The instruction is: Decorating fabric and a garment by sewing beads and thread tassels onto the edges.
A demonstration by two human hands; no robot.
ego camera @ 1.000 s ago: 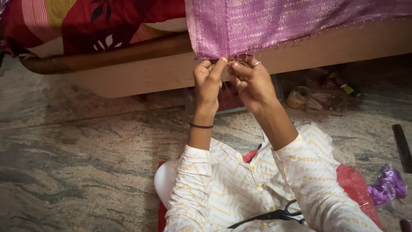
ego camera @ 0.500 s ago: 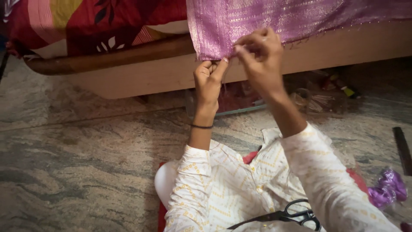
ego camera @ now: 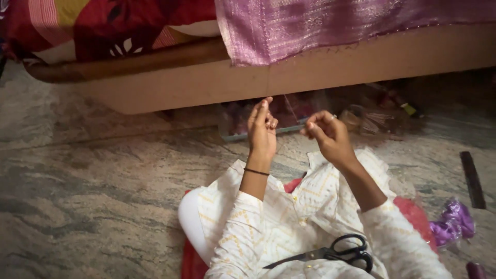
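Both your hands hover apart below the cloth: left hand with fingers loosely curled, right hand pinched shut, on what you cannot tell. Purple cloth hangs at twelve o'clock, its hem running left-right, left hand slightly nearer its corner.

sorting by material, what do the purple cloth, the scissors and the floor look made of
Purple cloth: woven, silky-looking fabric, going by its sheen and glinting threads. Scissors: dark blades, probably metal, with glossy black handles, likely plastic. Floor: polished stone, perhaps marble, with wavy grey veining.
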